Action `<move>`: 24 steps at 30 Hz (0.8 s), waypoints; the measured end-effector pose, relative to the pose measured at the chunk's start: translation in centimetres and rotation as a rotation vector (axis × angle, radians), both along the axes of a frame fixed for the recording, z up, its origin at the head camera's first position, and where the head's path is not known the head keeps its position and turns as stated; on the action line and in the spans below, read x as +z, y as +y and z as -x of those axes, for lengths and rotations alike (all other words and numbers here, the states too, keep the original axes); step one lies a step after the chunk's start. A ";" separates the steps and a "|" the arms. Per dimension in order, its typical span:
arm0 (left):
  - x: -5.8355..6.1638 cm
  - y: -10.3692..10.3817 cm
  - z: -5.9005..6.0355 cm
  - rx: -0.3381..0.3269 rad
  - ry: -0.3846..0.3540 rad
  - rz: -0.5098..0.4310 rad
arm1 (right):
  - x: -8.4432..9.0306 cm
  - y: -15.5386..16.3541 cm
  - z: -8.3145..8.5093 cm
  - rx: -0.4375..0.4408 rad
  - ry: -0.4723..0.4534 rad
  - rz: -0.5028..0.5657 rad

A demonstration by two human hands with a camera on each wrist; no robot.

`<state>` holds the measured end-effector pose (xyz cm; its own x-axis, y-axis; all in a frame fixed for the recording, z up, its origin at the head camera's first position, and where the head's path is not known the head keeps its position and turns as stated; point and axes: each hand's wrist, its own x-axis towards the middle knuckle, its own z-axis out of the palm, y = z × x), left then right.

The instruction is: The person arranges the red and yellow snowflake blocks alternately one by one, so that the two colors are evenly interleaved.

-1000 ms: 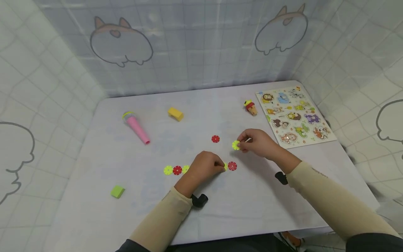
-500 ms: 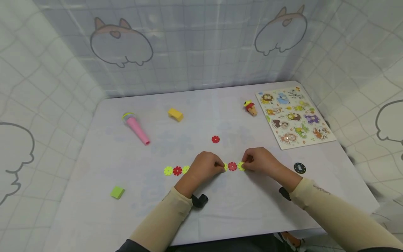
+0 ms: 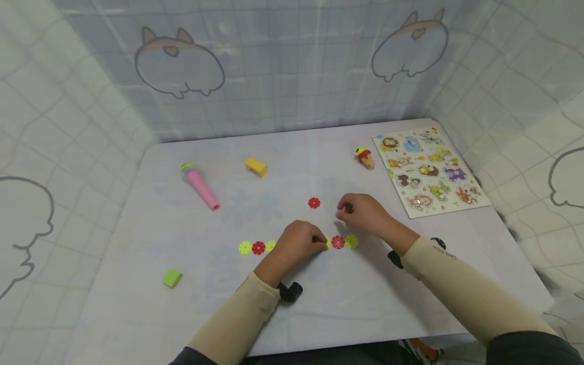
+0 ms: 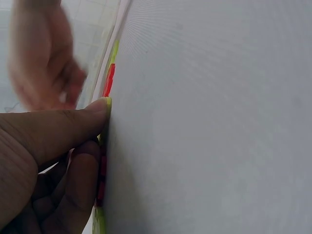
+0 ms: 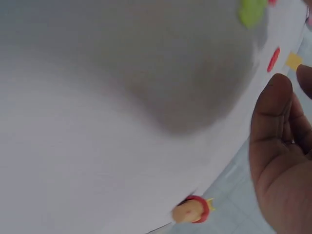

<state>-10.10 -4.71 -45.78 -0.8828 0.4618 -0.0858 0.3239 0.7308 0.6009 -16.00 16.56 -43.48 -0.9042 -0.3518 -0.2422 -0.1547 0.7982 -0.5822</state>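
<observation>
A row of joined flower-shaped discs lies on the white table (image 3: 319, 304): yellow (image 3: 245, 247), red (image 3: 258, 247) and yellow (image 3: 270, 246) at the left, then red (image 3: 337, 242) and yellow (image 3: 351, 241) at the right. My left hand (image 3: 301, 243) covers the middle of the row. In the left wrist view its thumb (image 4: 97, 109) and curled fingers pinch the discs (image 4: 109, 80). My right hand (image 3: 360, 210) hovers above the row's right end, loosely curled and holding nothing. A single red disc (image 3: 313, 203) lies just left of that hand.
A pink toy microphone (image 3: 201, 187) and a yellow block (image 3: 255, 166) lie at the back left. A green block (image 3: 172, 278) sits front left. A small toy figure (image 3: 365, 157) and an animal puzzle board (image 3: 429, 170) are at the back right. My right wrist half hides a black chip (image 3: 438, 242).
My right hand brought a yellow disc down, joined it to the row's right end, let go and lifted away toward the loose red disc. The left hand stayed put.
</observation>
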 end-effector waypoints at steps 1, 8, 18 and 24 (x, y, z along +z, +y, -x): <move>0.0 0.0 0.0 -0.007 0.005 -0.004 | 0.1 -0.6 0.8 0.002 0.002 0.000; -0.2 0.2 0.1 -0.049 0.026 -0.044 | -0.5 -4.6 4.4 0.083 0.026 -0.099; -0.5 0.3 0.2 -0.048 0.043 -0.032 | -0.7 -6.4 5.3 0.130 -0.015 -0.174; -0.4 -0.1 0.2 -0.040 0.055 -0.019 | -0.2 -6.1 4.7 0.082 -0.042 -0.008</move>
